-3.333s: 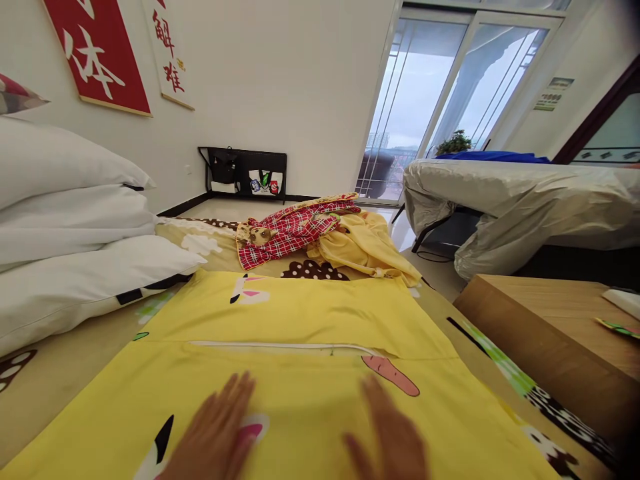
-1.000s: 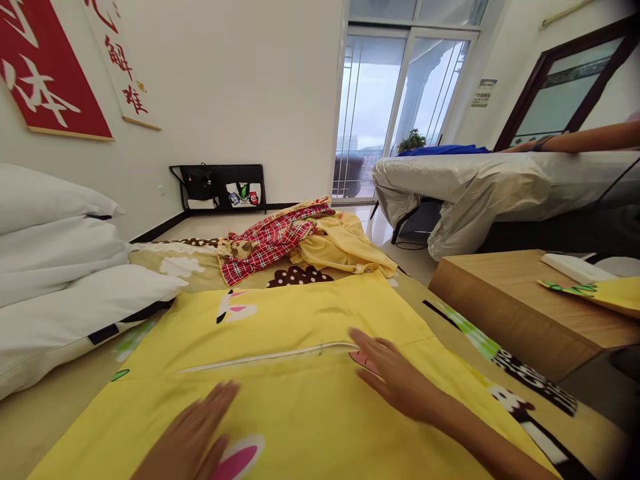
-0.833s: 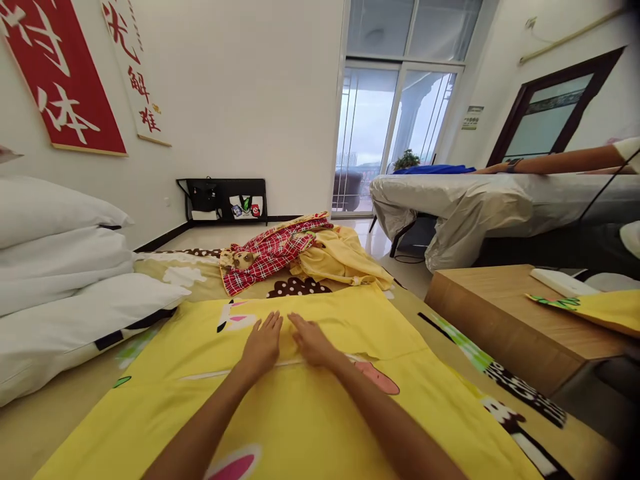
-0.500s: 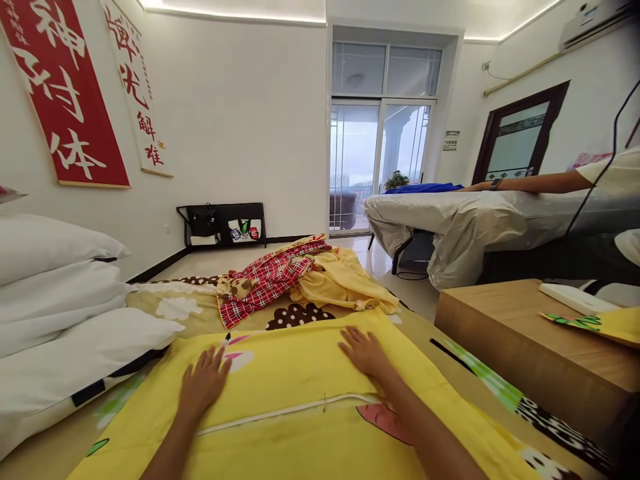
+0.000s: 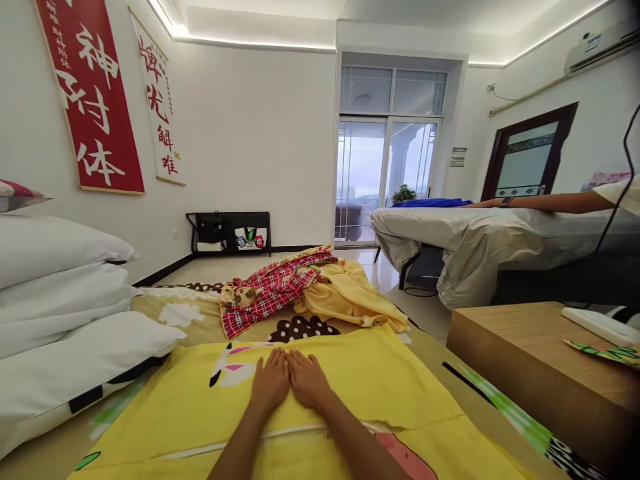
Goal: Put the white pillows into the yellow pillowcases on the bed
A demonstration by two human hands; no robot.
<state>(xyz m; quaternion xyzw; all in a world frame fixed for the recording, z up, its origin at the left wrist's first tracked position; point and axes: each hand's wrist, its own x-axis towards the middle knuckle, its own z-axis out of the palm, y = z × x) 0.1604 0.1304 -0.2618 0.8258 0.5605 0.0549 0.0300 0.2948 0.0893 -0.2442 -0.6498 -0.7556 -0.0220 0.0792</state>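
A yellow pillowcase-like cloth with a rabbit print, a carrot print and a pale seam across it lies spread flat before me. My left hand rests palm down on its middle, fingers stretched out. Right beside it, my right hand also lies flat on the cloth, the two hands touching or nearly so at the thumbs and index fingers. Neither hand holds anything. Beyond the cloth lie a crumpled red plaid cloth and a pale yellow cloth.
White pillows are stacked at the left on the patterned bedding. A wooden cabinet stands close on the right. Behind it is a plastic-covered table, on which another person's forearm rests. A black rack stands by the far wall.
Both hands have slid inward over the yellow cloth, from wide apart to side by side at its middle. The camera view has tilted up slightly and turned a little left.
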